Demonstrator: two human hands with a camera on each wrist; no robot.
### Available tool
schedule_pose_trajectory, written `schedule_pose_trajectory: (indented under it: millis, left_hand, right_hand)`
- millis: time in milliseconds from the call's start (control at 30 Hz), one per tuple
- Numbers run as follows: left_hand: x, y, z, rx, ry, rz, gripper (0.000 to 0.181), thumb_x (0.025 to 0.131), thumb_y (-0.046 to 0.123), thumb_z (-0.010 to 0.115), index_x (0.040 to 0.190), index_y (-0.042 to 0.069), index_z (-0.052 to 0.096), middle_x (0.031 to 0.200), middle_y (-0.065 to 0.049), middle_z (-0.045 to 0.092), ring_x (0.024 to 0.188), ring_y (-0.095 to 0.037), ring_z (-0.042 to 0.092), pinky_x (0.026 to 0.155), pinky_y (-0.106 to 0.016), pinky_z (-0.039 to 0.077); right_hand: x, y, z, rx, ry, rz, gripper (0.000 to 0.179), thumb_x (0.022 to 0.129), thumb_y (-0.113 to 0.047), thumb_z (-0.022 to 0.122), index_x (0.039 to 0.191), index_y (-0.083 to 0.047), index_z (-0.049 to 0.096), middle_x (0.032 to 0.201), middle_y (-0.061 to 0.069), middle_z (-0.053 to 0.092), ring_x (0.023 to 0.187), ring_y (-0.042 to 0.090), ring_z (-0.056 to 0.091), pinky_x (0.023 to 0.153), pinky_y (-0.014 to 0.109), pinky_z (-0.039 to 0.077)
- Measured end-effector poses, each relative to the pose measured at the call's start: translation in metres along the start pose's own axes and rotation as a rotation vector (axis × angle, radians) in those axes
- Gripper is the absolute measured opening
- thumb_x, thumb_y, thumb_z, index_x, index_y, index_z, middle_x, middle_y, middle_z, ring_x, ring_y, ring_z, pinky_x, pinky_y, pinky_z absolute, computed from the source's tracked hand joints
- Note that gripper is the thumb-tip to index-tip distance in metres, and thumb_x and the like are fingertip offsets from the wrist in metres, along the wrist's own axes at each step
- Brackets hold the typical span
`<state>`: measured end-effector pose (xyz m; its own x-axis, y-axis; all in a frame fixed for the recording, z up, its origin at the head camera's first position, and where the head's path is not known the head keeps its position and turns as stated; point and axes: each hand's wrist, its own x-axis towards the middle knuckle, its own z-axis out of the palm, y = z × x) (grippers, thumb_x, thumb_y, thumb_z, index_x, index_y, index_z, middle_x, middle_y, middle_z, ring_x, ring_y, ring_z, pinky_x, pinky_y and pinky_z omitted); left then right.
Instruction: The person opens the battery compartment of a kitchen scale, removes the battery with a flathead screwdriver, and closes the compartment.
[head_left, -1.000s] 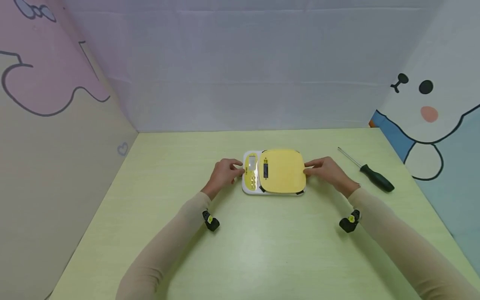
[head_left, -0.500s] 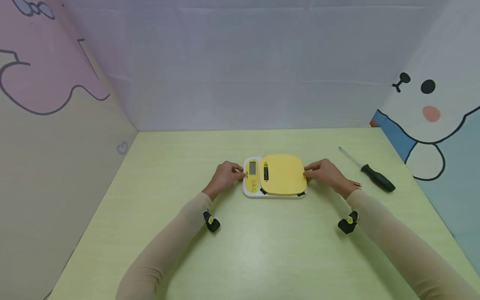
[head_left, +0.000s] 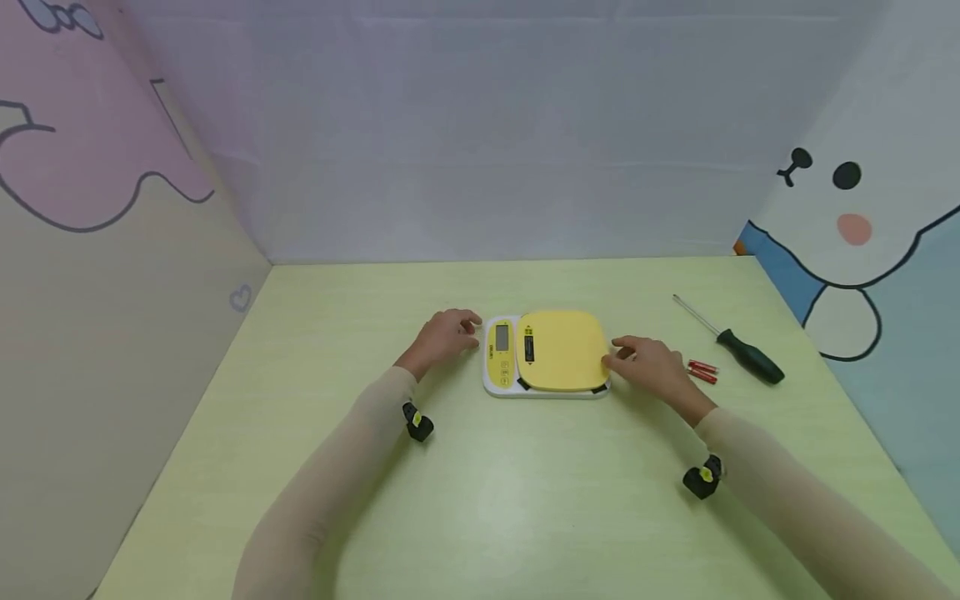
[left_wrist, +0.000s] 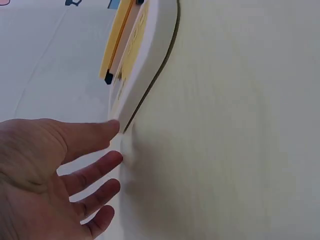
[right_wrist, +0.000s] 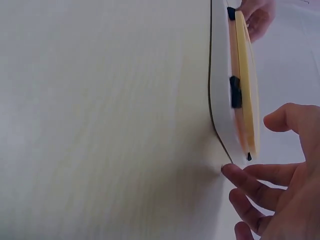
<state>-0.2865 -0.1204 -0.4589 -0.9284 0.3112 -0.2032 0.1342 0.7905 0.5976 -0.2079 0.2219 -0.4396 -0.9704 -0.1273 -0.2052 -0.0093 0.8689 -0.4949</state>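
A white kitchen scale (head_left: 551, 394) with a yellow weighing plate (head_left: 566, 350) lies flat on the pale table, its small grey display on the left panel. Just off its left end is my left hand (head_left: 442, 340), thumb and fingers spread apart with nothing between them; in the left wrist view the thumb tip overlaps the scale's corner. My right hand (head_left: 647, 363) is at the right end, fingers loosely bent. In the right wrist view its fingertips (right_wrist: 232, 171) are right at the scale's lower edge, while the thumb stands away from the plate.
Two red batteries (head_left: 702, 372) lie on the table just right of my right hand. Farther right is a screwdriver (head_left: 750, 357) with a dark green handle, its shaft pointing to the back left. Walls with cartoon drawings (head_left: 847, 233) enclose the table's back and sides.
The scale has come down flat and slightly nearer to me. My left hand has loosened from its left edge, and my right hand has shifted nearer, revealing the batteries behind it.
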Motion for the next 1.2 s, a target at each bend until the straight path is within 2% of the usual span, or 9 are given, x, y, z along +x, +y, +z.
schedule_pose_trajectory:
  millis: [100, 167, 333, 500, 633, 833, 1033, 1200]
  left_hand:
    - [0.011, -0.001, -0.009, 0.12, -0.042, 0.06, 0.052, 0.087, 0.024, 0.075, 0.136, 0.023, 0.057, 0.124, -0.002, 0.06, 0.117, -0.026, 0.048, 0.105, -0.049, 0.035]
    - [0.018, -0.001, -0.014, 0.181, -0.088, 0.09, 0.059, 0.085, 0.026, 0.077, 0.139, 0.027, 0.055, 0.128, -0.002, 0.056, 0.122, -0.027, 0.044, 0.107, -0.051, 0.033]
    - [0.033, 0.0, -0.023, 0.245, -0.19, 0.153, 0.062, 0.082, 0.026, 0.08, 0.138, 0.032, 0.056, 0.136, -0.002, 0.05, 0.124, -0.027, 0.041, 0.108, -0.053, 0.032]
    - [0.041, 0.005, -0.026, 0.287, -0.238, 0.186, 0.064, 0.081, 0.027, 0.081, 0.139, 0.033, 0.055, 0.135, -0.002, 0.05, 0.124, -0.026, 0.041, 0.11, -0.054, 0.03]
    - [0.042, 0.01, -0.026, 0.306, -0.254, 0.171, 0.064, 0.08, 0.028, 0.081, 0.139, 0.034, 0.055, 0.136, -0.002, 0.048, 0.125, -0.026, 0.041, 0.11, -0.054, 0.029]
    - [0.044, 0.01, -0.026, 0.334, -0.257, 0.171, 0.064, 0.081, 0.031, 0.081, 0.139, 0.035, 0.055, 0.138, -0.003, 0.047, 0.127, -0.028, 0.041, 0.11, -0.056, 0.029]
    - [0.042, 0.006, -0.026, 0.315, -0.251, 0.192, 0.063, 0.081, 0.032, 0.08, 0.139, 0.034, 0.055, 0.14, -0.005, 0.047, 0.128, -0.03, 0.041, 0.111, -0.059, 0.027]
    - [0.039, 0.001, -0.023, 0.308, -0.226, 0.206, 0.062, 0.082, 0.035, 0.079, 0.139, 0.033, 0.055, 0.14, -0.006, 0.047, 0.127, -0.03, 0.041, 0.109, -0.057, 0.029]
  right_hand:
    - [-0.015, -0.006, 0.003, -0.045, 0.015, 0.017, 0.062, 0.091, -0.04, 0.056, 0.136, 0.002, 0.053, 0.122, 0.018, 0.065, 0.108, 0.038, 0.058, 0.081, 0.057, 0.039]
    - [-0.023, -0.01, 0.006, -0.064, 0.013, 0.034, 0.063, 0.088, -0.038, 0.058, 0.135, 0.004, 0.053, 0.121, 0.02, 0.063, 0.106, 0.037, 0.058, 0.08, 0.055, 0.041]
    - [-0.036, -0.018, 0.02, -0.1, 0.012, 0.061, 0.065, 0.085, -0.04, 0.064, 0.132, 0.004, 0.056, 0.117, 0.022, 0.058, 0.104, 0.037, 0.055, 0.078, 0.053, 0.044]
    - [-0.042, -0.022, 0.033, -0.083, 0.082, 0.057, 0.062, 0.084, -0.041, 0.069, 0.126, 0.004, 0.06, 0.114, 0.023, 0.058, 0.099, 0.037, 0.056, 0.073, 0.05, 0.046]
    - [-0.044, -0.024, 0.039, -0.087, 0.143, 0.058, 0.057, 0.084, -0.038, 0.072, 0.12, 0.004, 0.062, 0.108, 0.021, 0.06, 0.094, 0.034, 0.057, 0.07, 0.049, 0.047]
    - [-0.044, -0.024, 0.04, -0.078, 0.191, 0.044, 0.051, 0.085, -0.036, 0.073, 0.114, 0.004, 0.064, 0.103, 0.019, 0.061, 0.09, 0.031, 0.057, 0.069, 0.047, 0.047]
    - [-0.041, -0.021, 0.037, -0.087, 0.202, -0.001, 0.049, 0.084, -0.036, 0.074, 0.113, 0.002, 0.066, 0.098, 0.017, 0.061, 0.088, 0.031, 0.056, 0.068, 0.046, 0.045]
    - [-0.036, -0.015, 0.032, -0.125, 0.195, -0.046, 0.041, 0.084, -0.036, 0.075, 0.104, -0.001, 0.067, 0.093, 0.014, 0.06, 0.084, 0.03, 0.055, 0.065, 0.044, 0.042]
